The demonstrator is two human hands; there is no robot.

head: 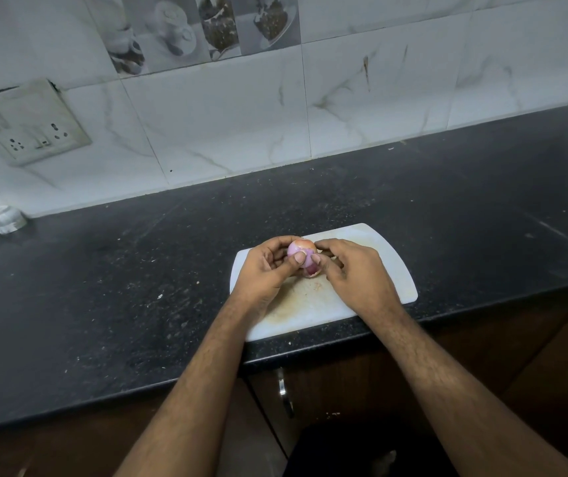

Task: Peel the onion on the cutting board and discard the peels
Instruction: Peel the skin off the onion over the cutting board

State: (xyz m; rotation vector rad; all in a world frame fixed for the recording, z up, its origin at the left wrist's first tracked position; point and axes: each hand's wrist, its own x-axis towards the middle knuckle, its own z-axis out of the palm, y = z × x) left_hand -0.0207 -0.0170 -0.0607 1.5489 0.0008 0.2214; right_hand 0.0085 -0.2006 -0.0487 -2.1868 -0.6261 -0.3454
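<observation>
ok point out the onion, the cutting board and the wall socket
onion (299, 248), head view, on its bare pink upper side between the hands
cutting board (384, 266), head view, on the bare white part right of the hands
wall socket (36, 132), head view, on its faceplate

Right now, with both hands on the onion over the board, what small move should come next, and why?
Probably the right hand should pull the loosened peel down and away while the left hand holds the onion steady. Pale purple flesh already shows on top, but a darker flap hangs at the bottom, pinched by the right fingers above the board.
</observation>
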